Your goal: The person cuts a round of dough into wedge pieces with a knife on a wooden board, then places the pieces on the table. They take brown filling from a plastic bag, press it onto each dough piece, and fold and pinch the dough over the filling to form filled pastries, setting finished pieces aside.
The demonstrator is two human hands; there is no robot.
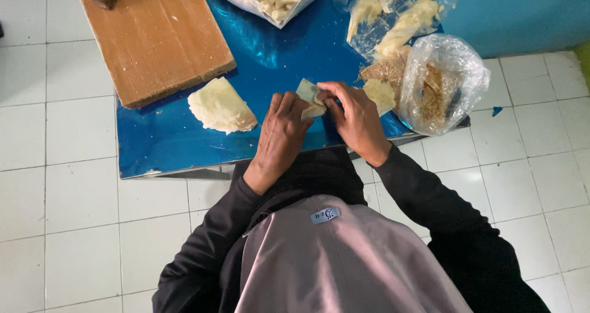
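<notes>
While both hands meet over the near edge of the shiny blue desk (184, 147), a pale folded pastry wrapper (309, 95) sits pinched between them. The left hand (281, 134) lies flat with its fingers (289, 104) closed on the wrapper's near side; the right hand (356, 119) curls its fingers (329, 91) tight over the wrapper's far end. Left of the hands rests a fan-shaped stack of cream wrappers (220, 106), beside a brown wooden board (157, 36). Right of them stands a clear plastic bag of brown crumbs (439, 91).
</notes>
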